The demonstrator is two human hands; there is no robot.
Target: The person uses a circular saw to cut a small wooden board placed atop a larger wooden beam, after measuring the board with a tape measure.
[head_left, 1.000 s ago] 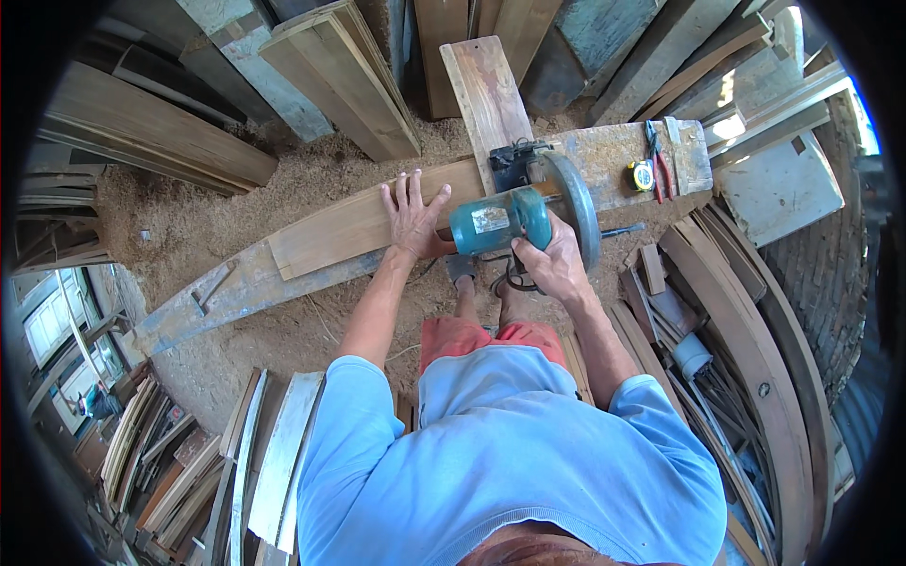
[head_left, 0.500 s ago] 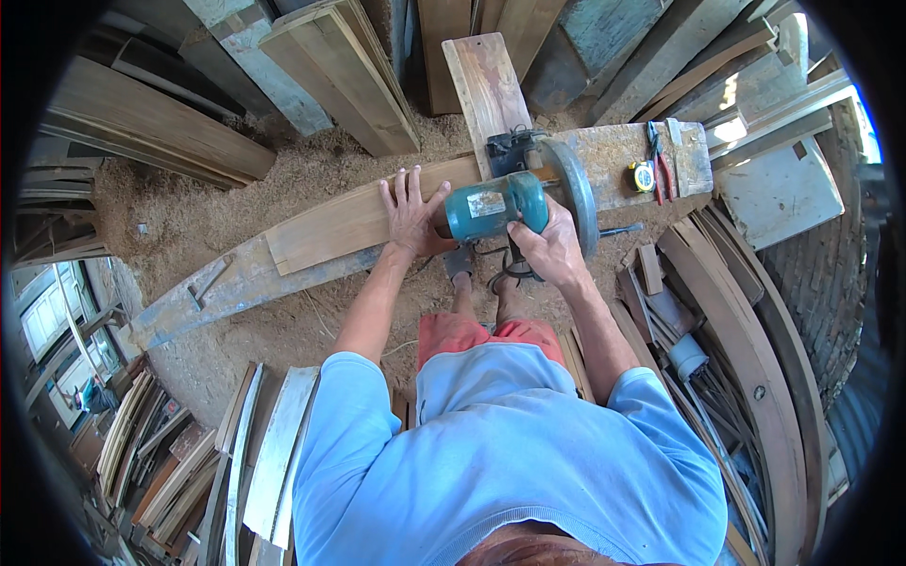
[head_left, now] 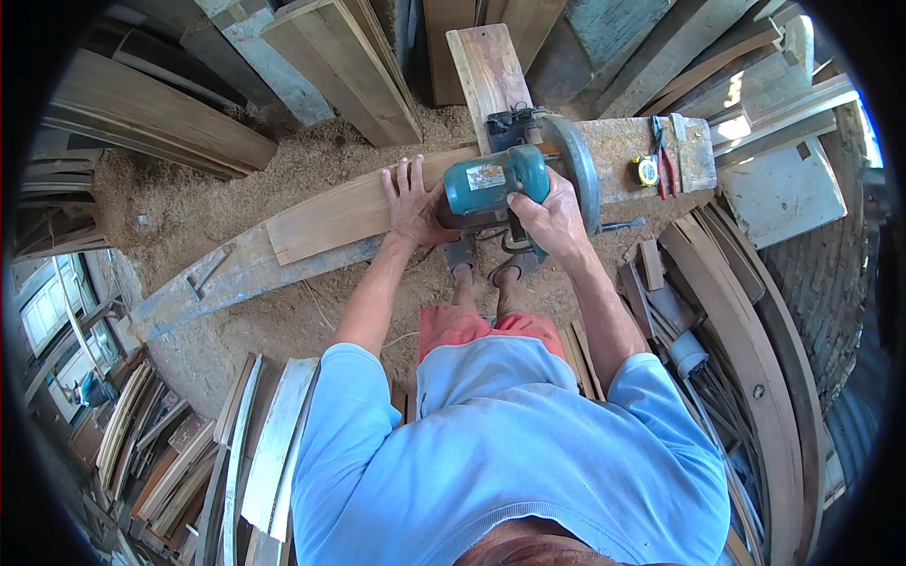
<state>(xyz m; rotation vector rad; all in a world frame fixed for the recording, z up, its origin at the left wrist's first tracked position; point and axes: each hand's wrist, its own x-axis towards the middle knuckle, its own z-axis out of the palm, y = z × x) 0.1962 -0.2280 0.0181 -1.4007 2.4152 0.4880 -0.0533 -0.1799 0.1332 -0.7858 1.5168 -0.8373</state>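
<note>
My right hand (head_left: pixel 549 215) is closed around the rear handle of a teal circular saw (head_left: pixel 483 183). The saw's grey round guard (head_left: pixel 570 174) is on its right side, over the bench. My left hand (head_left: pixel 413 206) lies spread on a wide wooden board (head_left: pixel 330 223), left of the saw's motor, its thumb near the motor. The board rests along the bench (head_left: pixel 203 283). A shorter plank (head_left: pixel 488 71) runs crosswise away from me, its near end under the saw. The blade and cut line are hidden by the saw.
On the bench's right end lie a yellow tape measure (head_left: pixel 645 171), red-handled pliers (head_left: pixel 666 170) and a flat strip (head_left: pixel 680 151). A metal square-like piece (head_left: pixel 207 274) lies at the left. Sawdust (head_left: pixel 189 208) covers the ground. Planks (head_left: pixel 344 71) lean beyond; curved timbers (head_left: pixel 746 349) lie right.
The saw's motor has shifted slightly away from me, with my right hand still on the handle. My left hand stays spread on the board.
</note>
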